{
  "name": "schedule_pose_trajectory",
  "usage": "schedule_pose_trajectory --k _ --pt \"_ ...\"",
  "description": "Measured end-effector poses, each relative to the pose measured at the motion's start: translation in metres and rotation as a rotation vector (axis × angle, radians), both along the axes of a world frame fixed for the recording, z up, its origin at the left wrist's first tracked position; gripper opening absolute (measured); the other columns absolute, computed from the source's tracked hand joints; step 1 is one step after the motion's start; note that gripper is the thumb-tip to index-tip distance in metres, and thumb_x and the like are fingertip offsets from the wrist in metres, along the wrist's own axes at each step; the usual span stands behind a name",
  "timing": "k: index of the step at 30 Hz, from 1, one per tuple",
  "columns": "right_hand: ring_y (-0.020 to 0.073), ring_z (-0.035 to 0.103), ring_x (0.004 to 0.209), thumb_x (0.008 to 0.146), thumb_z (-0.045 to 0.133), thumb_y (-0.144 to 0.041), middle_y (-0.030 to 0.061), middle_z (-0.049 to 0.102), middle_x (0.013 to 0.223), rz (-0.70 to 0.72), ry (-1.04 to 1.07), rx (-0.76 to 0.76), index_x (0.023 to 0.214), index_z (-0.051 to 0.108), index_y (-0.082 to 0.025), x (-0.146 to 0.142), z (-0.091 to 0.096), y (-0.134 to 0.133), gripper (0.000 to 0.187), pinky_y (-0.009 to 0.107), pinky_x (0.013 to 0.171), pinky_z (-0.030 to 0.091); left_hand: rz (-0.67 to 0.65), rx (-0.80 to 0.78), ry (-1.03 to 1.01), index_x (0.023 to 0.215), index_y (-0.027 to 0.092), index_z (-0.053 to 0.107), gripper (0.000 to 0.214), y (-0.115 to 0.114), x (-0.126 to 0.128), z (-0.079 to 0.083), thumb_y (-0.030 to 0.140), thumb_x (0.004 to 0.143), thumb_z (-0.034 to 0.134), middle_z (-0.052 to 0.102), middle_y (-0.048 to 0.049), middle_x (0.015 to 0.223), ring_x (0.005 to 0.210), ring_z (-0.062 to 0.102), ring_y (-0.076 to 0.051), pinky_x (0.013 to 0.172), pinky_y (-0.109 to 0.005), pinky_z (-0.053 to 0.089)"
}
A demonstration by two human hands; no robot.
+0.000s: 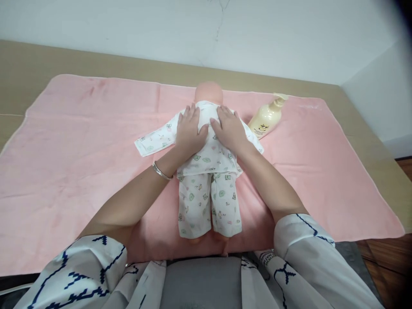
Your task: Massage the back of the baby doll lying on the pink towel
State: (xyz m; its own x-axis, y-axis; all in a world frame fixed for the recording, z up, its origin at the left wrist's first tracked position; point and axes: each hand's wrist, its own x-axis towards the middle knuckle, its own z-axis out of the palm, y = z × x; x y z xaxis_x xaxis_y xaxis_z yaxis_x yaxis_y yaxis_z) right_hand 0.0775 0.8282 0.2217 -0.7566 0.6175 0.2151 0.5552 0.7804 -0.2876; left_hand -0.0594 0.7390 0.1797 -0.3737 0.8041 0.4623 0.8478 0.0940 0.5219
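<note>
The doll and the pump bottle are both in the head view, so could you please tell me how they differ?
The doll is much larger than the pump bottle. The doll wears white, patterned clothes, while the bottle is glossy pale yellow with small dark print. The left hand and right hand rest on the doll; neither touches the bottle. Both things are on the pink blanket.

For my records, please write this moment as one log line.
left hand: flat on shirt; right hand: flat on shirt; doll: on pink blanket; bottle: beside doll
</note>
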Motion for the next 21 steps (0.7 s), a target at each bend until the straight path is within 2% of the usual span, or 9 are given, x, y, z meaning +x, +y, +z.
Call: schedule_pose_trajectory --k 2,4,9,14,21 --pt "0.0313 0.029 0.147 0.104 0.032 -0.047 0.0166 0.036 0.156 -0.019 -0.004 -0.074 0.150 0.040 -0.008 0.000 -0.003 0.024 0.060 0.057 0.122 0.016 0.045 -0.021 -0.043 0.148 0.013 0.040 0.071 0.003 -0.003 -0.003 0.057 0.092 0.048 0.033 -0.0190 0.158 0.151 0.022 -0.035 0.124 -0.055 0.017" --pt "0.0313 0.031 0.146 0.105 0.029 -0.049 0.0162 0.038 0.155 -0.031 0.012 -0.085 0.149 0.041 -0.010 0.001 -0.007 0.034 0.061 0.058 0.121 0.015 0.054 -0.017 -0.057 0.149 0.013 0.038 0.075 0.004 -0.004 -0.005 0.059 0.091 0.050 0.033 -0.0191 0.158 0.151 0.021 -0.035 0.124 -0.055 0.016" --pt "0.0314 0.035 0.143 0.105 0.026 -0.048 0.0152 0.042 0.152 -0.036 0.054 -0.017 0.147 0.045 -0.011 0.003 -0.015 0.029 0.059 0.059 0.119 0.018 0.037 0.006 -0.046 0.147 0.017 0.042 0.071 0.002 -0.002 -0.005 0.060 0.092 0.047 0.037 -0.0171 0.157 0.150 0.024 -0.036 0.123 -0.056 0.017" --pt "0.0278 0.047 0.134 0.104 0.026 -0.044 0.0136 0.053 0.144 -0.034 0.145 0.030 0.142 0.051 -0.009 0.004 -0.018 0.029 0.057 0.044 0.113 0.036 0.040 0.005 -0.034 0.144 0.015 0.045 0.067 0.000 0.000 -0.001 0.058 0.093 0.045 0.040 -0.0181 0.154 0.148 0.029 -0.036 0.122 -0.055 0.020" --pt "0.0273 0.049 0.131 0.104 0.025 -0.046 0.0123 0.056 0.141 -0.046 0.182 0.039 0.139 0.054 -0.010 0.004 -0.020 0.027 0.058 0.042 0.112 0.038 0.043 0.031 -0.035 0.143 0.017 0.047 0.066 -0.001 0.000 -0.002 0.060 0.093 0.044 0.043 -0.0162 0.153 0.146 0.032 -0.036 0.122 -0.055 0.022"
